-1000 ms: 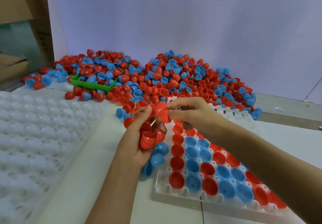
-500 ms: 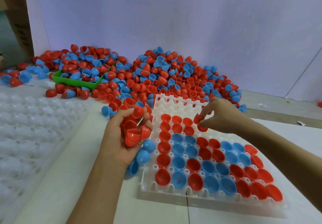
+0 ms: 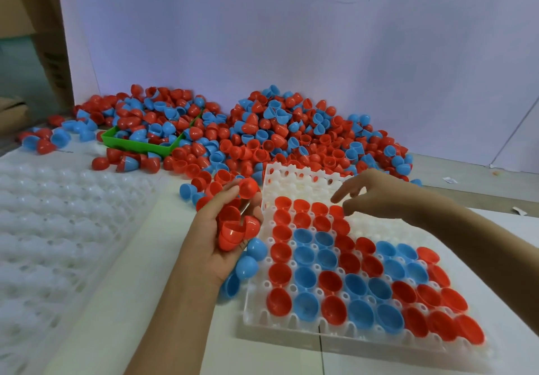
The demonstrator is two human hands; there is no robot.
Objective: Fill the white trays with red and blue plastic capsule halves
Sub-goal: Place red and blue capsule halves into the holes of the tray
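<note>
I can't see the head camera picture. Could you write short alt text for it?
A person's left hand holds a stack of red capsule halves beside a partly filled white tray, while the right hand reaches over its empty far rows with nothing visible in its fingers. Loose halves are heaped behind.

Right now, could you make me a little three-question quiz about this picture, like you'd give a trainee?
1. True or false: the left hand holds a stack of red plastic capsule halves.
2. Which colour fills the far filled rows of the white plastic tray in front of the person? A) blue B) red C) green
3. Fill in: the small green plastic tray lies part buried in the ____ of loose capsule halves by the wall.

Key
1. True; its grip curls round nested red halves.
2. B, red.
3. Pile. The right hand reaches over the white tray, fingers loose, with no capsule visible in it.
</note>
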